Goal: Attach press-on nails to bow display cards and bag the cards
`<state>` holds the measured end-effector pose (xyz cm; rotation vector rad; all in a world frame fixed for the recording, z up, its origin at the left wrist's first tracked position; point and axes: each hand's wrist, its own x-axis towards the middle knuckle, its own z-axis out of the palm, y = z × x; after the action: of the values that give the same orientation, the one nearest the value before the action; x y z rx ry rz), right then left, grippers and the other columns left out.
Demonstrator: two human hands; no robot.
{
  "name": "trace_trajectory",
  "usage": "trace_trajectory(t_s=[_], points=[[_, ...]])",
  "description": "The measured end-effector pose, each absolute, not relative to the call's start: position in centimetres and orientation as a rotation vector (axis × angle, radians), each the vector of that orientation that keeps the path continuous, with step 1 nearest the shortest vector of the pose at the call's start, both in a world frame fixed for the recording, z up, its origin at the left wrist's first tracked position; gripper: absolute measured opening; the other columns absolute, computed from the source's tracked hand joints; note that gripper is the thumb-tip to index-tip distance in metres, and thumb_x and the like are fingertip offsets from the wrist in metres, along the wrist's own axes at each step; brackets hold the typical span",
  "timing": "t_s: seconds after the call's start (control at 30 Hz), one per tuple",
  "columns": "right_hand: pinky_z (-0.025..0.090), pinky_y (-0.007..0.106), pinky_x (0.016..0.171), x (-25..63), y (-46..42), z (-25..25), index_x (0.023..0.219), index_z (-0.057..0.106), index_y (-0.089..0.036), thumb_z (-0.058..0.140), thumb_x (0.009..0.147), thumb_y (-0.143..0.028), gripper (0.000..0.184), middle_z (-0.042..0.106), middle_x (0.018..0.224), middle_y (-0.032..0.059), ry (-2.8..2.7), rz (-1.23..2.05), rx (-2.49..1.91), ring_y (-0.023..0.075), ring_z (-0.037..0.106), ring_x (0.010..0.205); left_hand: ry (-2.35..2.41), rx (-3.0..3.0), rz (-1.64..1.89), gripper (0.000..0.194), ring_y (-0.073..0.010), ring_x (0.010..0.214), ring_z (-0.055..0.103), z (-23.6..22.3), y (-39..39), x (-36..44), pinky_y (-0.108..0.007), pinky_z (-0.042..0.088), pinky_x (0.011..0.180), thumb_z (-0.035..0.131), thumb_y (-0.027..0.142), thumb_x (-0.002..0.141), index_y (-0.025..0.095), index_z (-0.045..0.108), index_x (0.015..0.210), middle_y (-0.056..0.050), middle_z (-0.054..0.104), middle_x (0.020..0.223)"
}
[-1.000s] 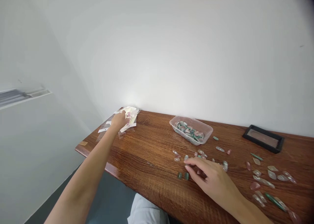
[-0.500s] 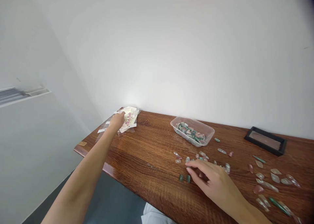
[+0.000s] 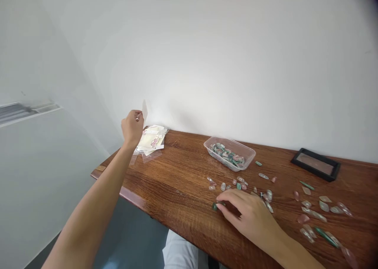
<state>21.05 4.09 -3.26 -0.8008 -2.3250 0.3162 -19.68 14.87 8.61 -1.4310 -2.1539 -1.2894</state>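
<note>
Okay so picture a long wooden table [image 3: 177,190] with a warm reddish-brown grain, pushed up against a plain white wall [image 3: 206,64], and someone sitting at it, a pale trouser leg [image 3: 178,251] just showing below the edge. Over at the far right sat a black-framed tray [image 3: 315,164], and toward the middle a clear plastic tub [image 3: 229,154] packed with polished pink and green stones. Loads of loose polished stones [image 3: 324,206] were spread across the wood between the tub and the near edge, some pink, some green, some milky.

Down the left end there was a messy stack of small clear bags [image 3: 151,140] with paper inside and pink print on top. The left hand [image 3: 132,128] was up in the air just above that stack, fingers pinched closed on a thin clear slip [image 3: 144,111], maybe one of those bags, though it was hard to be sure from there. The right hand [image 3: 245,214] was down on the table, fingertips curled over a small dark green stone [image 3: 214,207] at the near end of the scatter. Honestly couldn't tell if it had closed on the stone or was just touching it.
</note>
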Motion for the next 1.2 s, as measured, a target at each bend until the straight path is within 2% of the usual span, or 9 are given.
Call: trace_trajectory(t_s=[0.23,0.3,0.5,0.7,0.9,0.97,1.03,1.1,1.2], points=[[0.047,0.031,0.073,19.4,2.9,-3.2,0.092,0.066,-0.021,0.062,0.092,-0.011,0.011,0.068,0.091,0.0021,-2.438,0.428,-0.728,0.0187,0.065,0.083,-1.881,-1.694,-1.740,0.016,-0.0193,0.082,0.073,7.2,12.7,-10.5,-0.030,0.057,0.071,0.063,0.026,0.093,0.019,0.071,0.104,-0.004,0.077,0.092],[0.046,0.032,0.076,19.2,2.9,-3.4,0.090,0.067,-0.021,0.064,0.090,-0.011,0.011,0.067,0.093,0.0024,-2.455,0.429,-0.708,0.0191,0.063,0.085,-1.812,-1.764,-1.839,0.016,-0.0189,0.079,0.074,6.2,12.6,-7.6,-0.028,0.056,0.067,0.063,0.028,0.093,0.020,0.071,0.104,-0.005,0.078,0.093],[0.043,0.036,0.078,19.5,2.8,-3.1,0.087,0.067,-0.023,0.066,0.089,-0.011,0.012,0.066,0.090,0.0006,-2.453,0.420,-0.679,0.0190,0.060,0.082,-1.671,-1.793,-2.090,0.024,-0.0187,0.086,0.071,3.3,12.4,-2.0,-0.038,0.059,0.078,0.062,0.036,0.097,0.015,0.067,0.109,-0.006,0.073,0.100],[0.050,0.039,0.086,20.6,3.5,-2.0,0.110,0.060,-0.021,0.055,0.096,-0.017,0.015,0.066,0.104,0.0075,-2.102,0.389,-0.806,0.0224,0.062,0.098,-1.525,-1.813,-2.180,0.026,-0.0183,0.085,0.071,0.7,11.2,1.7,-0.037,0.061,0.075,0.061,0.034,0.098,0.014,0.065,0.114,-0.006,0.072,0.102],[0.053,0.039,0.095,21.4,4.3,-1.8,0.149,0.036,-0.024,0.057,0.098,-0.040,0.057,0.052,0.146,0.0145,-1.718,0.547,-0.948,0.0266,0.056,0.128,-1.118,-2.012,-1.930,0.022,-0.0169,0.087,0.078,-0.6,8.7,5.9,-0.026,0.063,0.077,0.063,0.012,0.094,0.019,0.067,0.115,-0.008,0.080,0.106],[0.056,0.038,0.087,21.5,4.4,-2.1,0.141,0.047,-0.022,0.056,0.097,-0.050,0.053,0.064,0.131,0.0137,-1.638,0.627,-0.954,0.0270,0.064,0.115,-0.899,-2.138,-1.796,0.031,-0.0186,0.095,0.078,-1.1,8.1,6.7,-0.024,0.063,0.082,0.065,0.008,0.090,0.021,0.067,0.119,-0.009,0.079,0.115],[0.055,0.035,0.072,21.7,4.3,-2.5,0.112,0.064,-0.019,0.051,0.097,-0.057,0.042,0.073,0.095,0.0093,-1.574,0.620,-1.000,0.0248,0.068,0.086,-0.720,-2.235,-1.676,0.035,-0.0222,0.104,0.075,-1.5,7.8,7.2,-0.027,0.063,0.087,0.066,0.008,0.089,0.019,0.066,0.122,-0.011,0.076,0.121],[0.051,0.034,0.064,21.9,4.2,-2.7,0.084,0.064,-0.019,0.042,0.101,-0.059,0.048,0.067,0.073,0.0055,-1.528,0.581,-1.048,0.0216,0.063,0.069,-0.629,-2.275,-1.594,0.036,-0.0252,0.111,0.072,-1.8,7.7,7.3,-0.032,0.062,0.092,0.067,0.009,0.088,0.017,0.066,0.123,-0.014,0.073,0.126],[0.047,0.033,0.064,22.0,4.2,-2.6,0.071,0.057,-0.020,0.027,0.105,-0.055,0.058,0.061,0.066,0.0044,-1.504,0.564,-1.060,0.0197,0.058,0.066,-0.618,-2.262,-1.554,0.039,-0.0269,0.114,0.071,-1.7,7.6,7.2,-0.036,0.062,0.094,0.068,0.006,0.086,0.015,0.065,0.125,-0.017,0.072,0.126]])
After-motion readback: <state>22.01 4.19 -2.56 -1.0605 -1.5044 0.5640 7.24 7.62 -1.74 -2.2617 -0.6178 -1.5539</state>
